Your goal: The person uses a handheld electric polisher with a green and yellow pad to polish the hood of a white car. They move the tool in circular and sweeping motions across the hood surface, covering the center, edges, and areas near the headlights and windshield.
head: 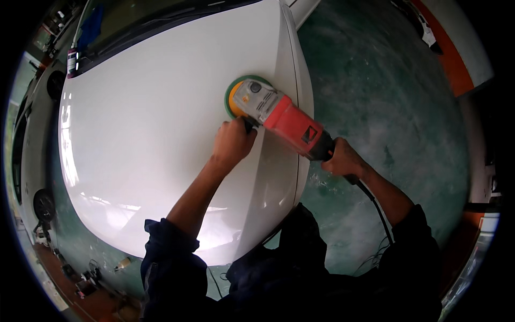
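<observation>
A red and grey corded rotary polisher (pixel 291 122) lies slantwise over the white car hood (pixel 161 108), close to the hood's right edge. Its green and orange polishing pad (pixel 231 100) rests on the paint, partly covered by the machine's head. My left hand (pixel 233 139) is closed around the black side handle near the head. At the rear end, my right hand (pixel 344 159) grips the black body handle. From there a black power cord (pixel 376 205) runs down past my right forearm. Whether the pad is spinning I cannot tell.
A dark bottle with a label (pixel 71 62) stands at the hood's far left corner, near a blue cloth (pixel 90 28) by the windshield. Another car (pixel 36 141) is parked at left. On the green floor (pixel 378 100) lie a small bottle (pixel 123 263) and loose cord (pixel 372 257).
</observation>
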A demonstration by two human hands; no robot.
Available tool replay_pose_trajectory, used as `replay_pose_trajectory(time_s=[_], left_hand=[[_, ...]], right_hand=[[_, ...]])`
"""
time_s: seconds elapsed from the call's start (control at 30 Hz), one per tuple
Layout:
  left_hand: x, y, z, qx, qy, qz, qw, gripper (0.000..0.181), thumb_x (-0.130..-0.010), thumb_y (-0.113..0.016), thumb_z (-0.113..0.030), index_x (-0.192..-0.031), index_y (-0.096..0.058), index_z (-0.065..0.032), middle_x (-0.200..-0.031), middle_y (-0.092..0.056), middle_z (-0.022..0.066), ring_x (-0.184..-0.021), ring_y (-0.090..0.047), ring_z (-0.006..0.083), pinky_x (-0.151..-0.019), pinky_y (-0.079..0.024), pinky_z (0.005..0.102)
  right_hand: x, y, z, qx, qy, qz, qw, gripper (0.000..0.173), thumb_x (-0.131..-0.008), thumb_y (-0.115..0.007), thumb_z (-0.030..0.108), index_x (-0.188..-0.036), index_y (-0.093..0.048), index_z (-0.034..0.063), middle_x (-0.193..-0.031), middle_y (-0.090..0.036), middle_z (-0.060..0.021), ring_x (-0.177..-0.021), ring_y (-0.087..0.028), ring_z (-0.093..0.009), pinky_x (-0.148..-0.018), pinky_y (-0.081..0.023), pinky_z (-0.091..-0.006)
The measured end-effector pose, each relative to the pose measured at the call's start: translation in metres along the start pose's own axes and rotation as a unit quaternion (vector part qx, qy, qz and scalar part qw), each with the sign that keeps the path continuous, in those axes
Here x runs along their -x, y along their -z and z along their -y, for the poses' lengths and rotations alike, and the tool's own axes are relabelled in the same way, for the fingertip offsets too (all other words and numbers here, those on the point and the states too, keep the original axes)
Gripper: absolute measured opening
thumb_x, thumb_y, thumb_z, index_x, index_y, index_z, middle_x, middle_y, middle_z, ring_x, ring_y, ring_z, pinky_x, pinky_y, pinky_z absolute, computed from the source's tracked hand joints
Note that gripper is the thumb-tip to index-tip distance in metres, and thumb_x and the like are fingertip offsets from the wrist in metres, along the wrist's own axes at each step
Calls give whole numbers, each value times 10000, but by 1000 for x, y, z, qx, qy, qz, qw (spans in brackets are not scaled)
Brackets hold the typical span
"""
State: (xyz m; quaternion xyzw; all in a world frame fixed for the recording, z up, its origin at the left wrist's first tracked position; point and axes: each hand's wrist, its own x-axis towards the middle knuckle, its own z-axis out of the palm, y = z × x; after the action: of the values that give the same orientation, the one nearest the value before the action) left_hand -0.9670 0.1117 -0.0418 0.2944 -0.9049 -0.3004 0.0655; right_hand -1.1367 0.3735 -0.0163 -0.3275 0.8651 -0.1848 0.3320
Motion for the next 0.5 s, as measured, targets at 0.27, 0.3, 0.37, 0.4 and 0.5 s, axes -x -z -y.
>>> replay_pose_trajectory(time_s=[0.27, 0.3, 0.37, 0.4, 0.5], left_hand=[[-24, 19, -18, 11, -13, -21, 1000, 252, -796, -665, -190, -828, -626, 56, -761, -655, 273, -779, -640, 470, -710, -532, 516], [-14, 17, -18, 12, -14, -22, 1000, 248, -796, -665, -186, -821, -625, 57, -759, -655, 273, -778, -641, 468, -707, -532, 515], [-2, 13, -10, 13, 0, -11, 1000, 240, -795, -665, -179, -816, -624, 57, -759, -655, 271, -772, -639, 469, -701, -531, 514], [4, 11, -6, 14, 8, -6, 1000, 236, -795, -665, -175, -814, -624, 57, -759, -655, 269, -768, -638, 469, -698, -530, 514], [-10, 8, 0, 37, -22, -26, 999, 228, -793, -662, -162, -812, -620, 61, -764, -658, 267, -757, -634, 472, -692, -527, 516]], right_hand=[[-7, 24, 21, -68, -53, 22, 996, 179, -650, -641, 66, -669, -549, -86, -603, -585, -163, -572, -626, -230, -570, -491, -361], [-3, 19, 16, -58, -43, 26, 997, 177, -649, -641, 67, -672, -552, -85, -611, -589, -170, -587, -628, -233, -583, -493, -363], [2, 12, 13, -44, -24, 39, 998, 177, -646, -644, 73, -685, -563, -80, -634, -600, -191, -626, -636, -246, -623, -499, -371], [4, 9, 16, -37, -15, 50, 998, 181, -643, -647, 80, -696, -572, -77, -650, -607, -205, -650, -641, -254, -649, -502, -378], [-8, 5, 11, -11, 3, -17, 1000, 194, -638, -650, 86, -695, -570, -81, -642, -603, -198, -641, -635, -244, -651, -502, -384]])
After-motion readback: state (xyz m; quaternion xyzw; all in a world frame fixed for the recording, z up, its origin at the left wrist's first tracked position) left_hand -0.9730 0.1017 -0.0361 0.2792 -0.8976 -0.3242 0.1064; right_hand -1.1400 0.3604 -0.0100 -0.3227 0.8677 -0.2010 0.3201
